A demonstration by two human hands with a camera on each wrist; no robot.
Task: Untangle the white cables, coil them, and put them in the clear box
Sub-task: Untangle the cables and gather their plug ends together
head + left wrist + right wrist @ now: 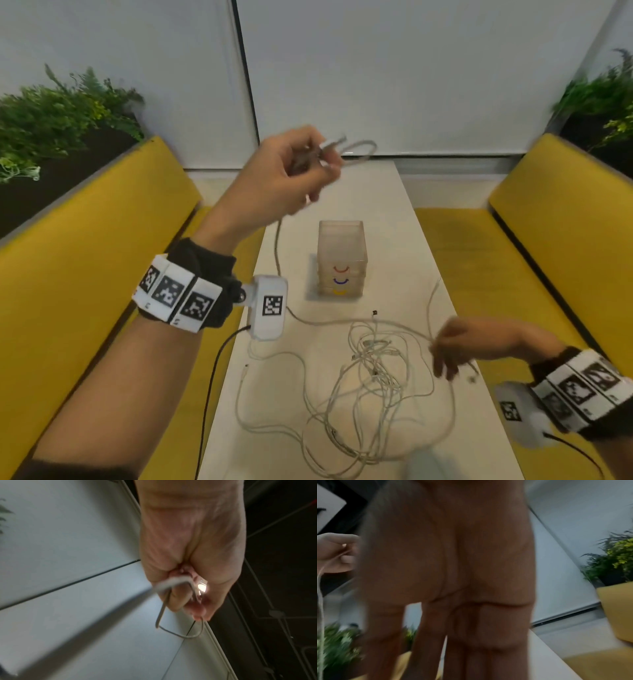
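My left hand [313,161] is raised above the far half of the white table [394,212] and grips a small loop of white cable [359,149] with a plug end. In the left wrist view that hand [187,597] curls round the loop [180,630]. From it the cable [278,246] hangs down to the table and runs right toward my right hand [445,363]. That hand is blurred, low over the right side of the tangle of white cables [373,377]. Its fingers [462,649] are straight and hold nothing visible. The clear box [342,260] stands beyond the tangle.
The clear box looks like a stack of clear boxes with red, blue and yellow marks. Yellow benches [85,240] [565,222] flank the narrow table. Green plants [51,120] sit behind each bench. A black lead [212,377] hangs from my left wrist camera.
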